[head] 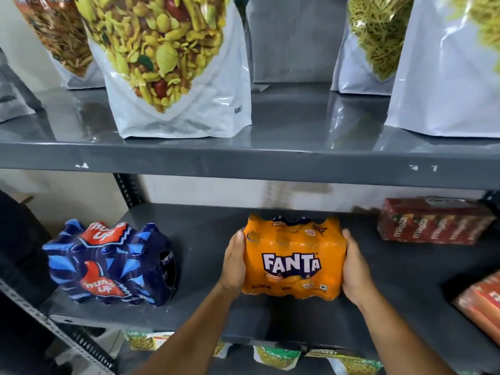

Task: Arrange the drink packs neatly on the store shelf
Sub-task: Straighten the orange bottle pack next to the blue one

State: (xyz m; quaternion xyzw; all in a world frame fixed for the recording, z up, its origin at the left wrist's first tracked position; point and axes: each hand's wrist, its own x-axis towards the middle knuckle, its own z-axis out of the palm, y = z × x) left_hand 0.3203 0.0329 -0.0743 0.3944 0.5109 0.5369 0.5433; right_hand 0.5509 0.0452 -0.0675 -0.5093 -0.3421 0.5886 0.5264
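Observation:
An orange Fanta pack [293,258] sits in the middle of the dark grey lower shelf [200,239]. My left hand [234,262] presses its left side and my right hand [355,269] presses its right side, so both grip it. A blue Thums Up pack [111,262] stands to the left, turned at a slight angle. A red Maaza pack [433,221] lies at the back right. Another red-orange pack [481,304] shows at the right edge, partly cut off.
The upper shelf [270,158] carries several white snack pouches [173,66]. A perforated metal upright [127,189] stands behind the Thums Up pack. Snack packets [276,357] lie on the level below. Bare shelf surface lies between the packs.

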